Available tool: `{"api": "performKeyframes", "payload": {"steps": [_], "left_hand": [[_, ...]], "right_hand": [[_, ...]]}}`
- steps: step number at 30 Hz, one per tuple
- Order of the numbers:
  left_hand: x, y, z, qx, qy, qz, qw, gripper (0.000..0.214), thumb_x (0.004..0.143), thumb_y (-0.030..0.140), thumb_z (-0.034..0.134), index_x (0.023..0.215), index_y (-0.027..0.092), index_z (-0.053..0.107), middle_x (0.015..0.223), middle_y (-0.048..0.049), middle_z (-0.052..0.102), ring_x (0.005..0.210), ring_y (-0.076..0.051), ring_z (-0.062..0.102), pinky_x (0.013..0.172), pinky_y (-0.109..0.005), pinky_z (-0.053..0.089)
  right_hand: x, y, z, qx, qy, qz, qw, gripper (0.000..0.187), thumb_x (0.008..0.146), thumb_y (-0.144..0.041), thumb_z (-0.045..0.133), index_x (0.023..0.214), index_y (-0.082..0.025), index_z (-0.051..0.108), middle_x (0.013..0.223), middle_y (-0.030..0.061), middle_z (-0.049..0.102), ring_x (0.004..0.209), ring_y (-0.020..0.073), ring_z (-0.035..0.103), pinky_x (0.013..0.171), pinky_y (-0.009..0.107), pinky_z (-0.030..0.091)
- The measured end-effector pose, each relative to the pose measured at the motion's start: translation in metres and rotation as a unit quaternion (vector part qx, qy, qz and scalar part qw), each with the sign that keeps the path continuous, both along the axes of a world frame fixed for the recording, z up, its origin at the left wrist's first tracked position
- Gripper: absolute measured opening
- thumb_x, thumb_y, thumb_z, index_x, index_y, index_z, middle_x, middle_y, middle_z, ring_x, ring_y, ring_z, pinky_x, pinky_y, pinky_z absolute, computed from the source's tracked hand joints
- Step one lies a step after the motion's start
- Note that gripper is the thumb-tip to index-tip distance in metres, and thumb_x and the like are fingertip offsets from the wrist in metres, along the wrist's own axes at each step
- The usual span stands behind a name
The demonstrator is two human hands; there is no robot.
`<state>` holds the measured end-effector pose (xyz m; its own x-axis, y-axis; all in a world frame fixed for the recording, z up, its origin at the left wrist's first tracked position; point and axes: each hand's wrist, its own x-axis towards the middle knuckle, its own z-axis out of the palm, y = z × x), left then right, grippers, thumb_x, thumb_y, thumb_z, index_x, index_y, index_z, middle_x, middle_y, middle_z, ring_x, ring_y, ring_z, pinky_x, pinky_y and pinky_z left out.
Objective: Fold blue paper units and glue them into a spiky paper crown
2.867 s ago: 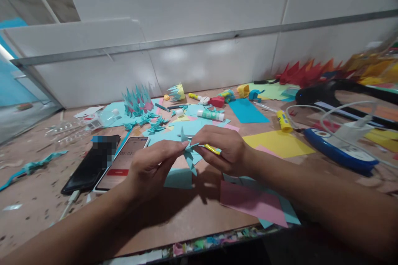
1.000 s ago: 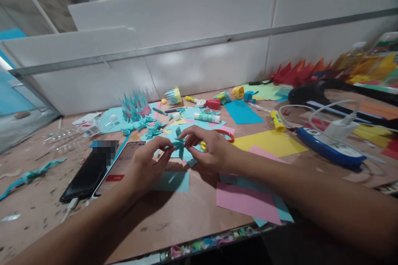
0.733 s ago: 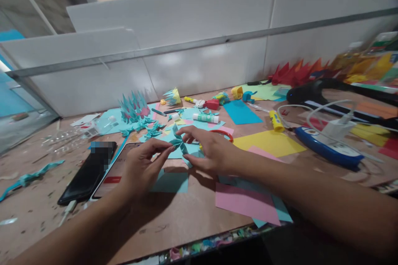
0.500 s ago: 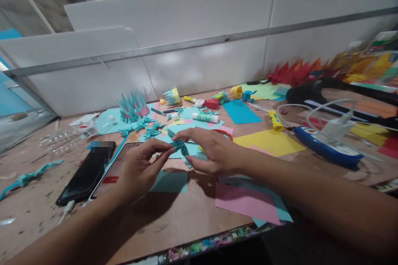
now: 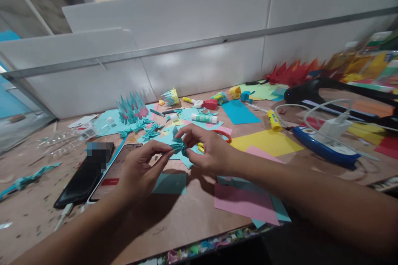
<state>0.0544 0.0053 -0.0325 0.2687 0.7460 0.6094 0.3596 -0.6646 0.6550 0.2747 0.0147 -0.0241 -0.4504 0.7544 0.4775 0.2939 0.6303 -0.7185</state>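
Note:
Between my two hands is a small folded teal paper piece (image 5: 178, 145) with pointed flaps. My left hand (image 5: 143, 165) pinches its left end between thumb and fingertips. On the other side, my right hand (image 5: 207, 149) has its thumb and fingers closed on the piece's right flaps, partly hiding them. Scissors with red and yellow handles (image 5: 223, 135) lie behind my right hand. Below the hands rests a light teal paper sheet (image 5: 170, 183). Similar folded teal pieces (image 5: 151, 131) lie farther back, near a spiky teal paper model (image 5: 132, 107).
Two phones, one black (image 5: 84, 178) and one with a lit screen (image 5: 108, 174), lie at left. Pink paper (image 5: 245, 203) sits near the front edge. A glue stick (image 5: 204, 118), yellow paper (image 5: 264, 143) and a blue power strip (image 5: 325, 147) lie beyond. A white partition (image 5: 199, 66) stands behind.
My right hand's thumb and fingers have come together on the folded teal paper, where they were spread around it. My left hand keeps its pinch. The view has shifted slightly.

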Motion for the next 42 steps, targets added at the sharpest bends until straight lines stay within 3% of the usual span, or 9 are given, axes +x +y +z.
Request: {"api": "performKeyframes", "payload": {"steps": [4,9,12,16,18,22,26,32,42], "left_hand": [[0.000,-0.001,-0.002,-0.008,-0.020,-0.008,1.000,0.004,0.089,0.021,0.070,0.092,0.023,0.071,0.085,-0.0001,0.072,0.078,-0.014,0.067,0.074,-0.025,0.053],[-0.001,-0.002,0.000,-0.046,-0.060,-0.054,0.996,0.006,0.088,0.018,0.071,0.090,0.023,0.072,0.084,0.0000,0.071,0.078,-0.013,0.067,0.073,-0.022,0.053],[-0.001,-0.003,0.002,-0.062,-0.081,-0.063,0.993,0.007,0.086,0.016,0.072,0.089,0.023,0.071,0.084,-0.0003,0.071,0.078,-0.013,0.067,0.074,-0.022,0.054],[0.001,-0.007,0.006,-0.065,-0.071,-0.067,0.993,0.006,0.086,0.017,0.072,0.089,0.023,0.071,0.089,-0.0012,0.071,0.084,-0.014,0.068,0.079,-0.024,0.055],[0.003,-0.009,0.008,-0.070,-0.069,-0.065,0.993,0.004,0.087,0.018,0.071,0.088,0.022,0.070,0.089,-0.0013,0.071,0.083,-0.014,0.067,0.078,-0.024,0.055],[0.008,-0.012,0.011,-0.074,-0.122,-0.030,0.989,0.011,0.085,0.021,0.073,0.094,0.022,0.067,0.088,-0.0010,0.070,0.083,-0.016,0.068,0.077,-0.027,0.055],[0.007,-0.012,0.013,-0.038,-0.107,-0.018,0.993,0.013,0.090,0.019,0.068,0.103,0.022,0.069,0.103,-0.0039,0.073,0.098,-0.017,0.067,0.090,-0.029,0.052],[0.002,-0.009,0.012,-0.009,-0.074,-0.027,0.997,0.014,0.089,0.013,0.067,0.098,0.024,0.070,0.088,0.0005,0.069,0.083,-0.013,0.063,0.077,-0.023,0.049],[-0.004,-0.006,0.011,-0.030,0.031,-0.096,0.994,0.018,0.094,0.012,0.055,0.104,0.024,0.065,0.096,-0.0025,0.065,0.091,-0.015,0.061,0.083,-0.027,0.048]], "right_hand": [[0.005,-0.001,0.007,0.069,-0.043,-0.022,0.996,0.033,0.087,-0.013,0.060,0.119,-0.022,0.058,0.095,0.0020,0.068,0.086,0.0164,0.067,0.078,0.029,0.052],[0.011,0.000,0.013,0.197,-0.087,0.031,0.976,0.035,0.087,-0.011,0.058,0.122,-0.018,0.057,0.114,0.0099,0.068,0.105,0.0226,0.064,0.093,0.038,0.050],[0.010,-0.001,0.011,0.153,-0.054,0.050,0.985,0.041,0.083,-0.006,0.058,0.122,-0.021,0.055,0.114,0.0076,0.066,0.105,0.0206,0.063,0.094,0.036,0.051],[0.005,-0.004,0.006,0.039,0.048,0.034,0.998,0.053,0.081,-0.003,0.057,0.128,-0.026,0.047,0.102,0.0010,0.060,0.080,0.0121,0.065,0.076,0.028,0.055],[0.003,-0.004,0.006,0.022,0.081,0.037,0.996,0.051,0.081,-0.003,0.056,0.126,-0.026,0.047,0.101,0.0002,0.058,0.074,0.0100,0.063,0.071,0.027,0.055],[0.003,-0.005,0.014,0.079,0.091,0.033,0.992,0.032,0.080,-0.002,0.057,0.107,-0.019,0.063,0.099,0.0030,0.066,0.082,0.0127,0.064,0.075,0.027,0.054],[0.006,-0.003,0.018,0.143,0.065,0.040,0.987,0.029,0.084,-0.004,0.059,0.103,-0.020,0.073,0.095,0.0040,0.072,0.090,0.0163,0.066,0.081,0.031,0.053],[0.007,-0.001,0.017,0.153,0.058,0.032,0.986,0.027,0.085,-0.005,0.061,0.104,-0.020,0.075,0.093,0.0041,0.073,0.088,0.0166,0.067,0.082,0.031,0.054],[0.014,0.000,0.020,0.163,-0.012,0.080,0.983,0.024,0.089,-0.006,0.056,0.102,-0.018,0.072,0.092,0.0058,0.069,0.083,0.0156,0.066,0.076,0.029,0.054]]}}
